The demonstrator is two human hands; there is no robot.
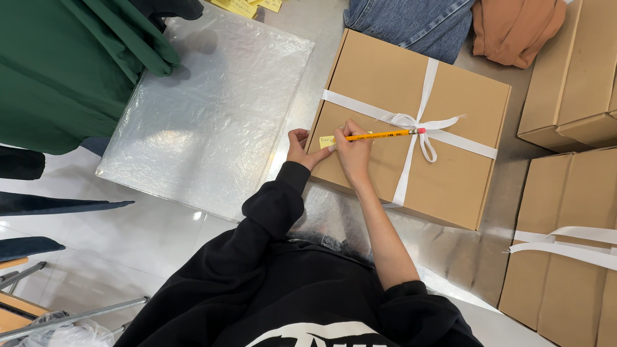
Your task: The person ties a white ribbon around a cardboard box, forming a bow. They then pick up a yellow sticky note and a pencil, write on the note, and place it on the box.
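Head camera looks straight down on the right hand (pixel 354 154), which pinches a yellow pencil (pixel 380 135) in a writing grip, its tip down on a small yellow sticky note (pixel 326 141) and its pink eraser end pointing away toward the bow. The left hand (pixel 299 149) lies beside it with fingers curled, the tips pressing at the note's near edge, seemingly to keep the paper from sliding under the strokes. The note sits on the near left part of the lid of a flat cardboard box (pixel 450 186), matte tan and square-cornered, tied crosswise with a smooth white ribbon (pixel 411 121) knotted in a loose bow a little off centre. The box rests on a shiny metal table (pixel 488 244), close enough that both forearms reach it easily. To the left lies a crinkled clear plastic sheet (pixel 205 115), glossy and rumpled. Similar boxes (pixel 565 77) are stacked at the right. Folded denim (pixel 418 22) and orange cloth (pixel 514 29) lie beyond; dark green fabric (pixel 58 71) hangs at the far left.
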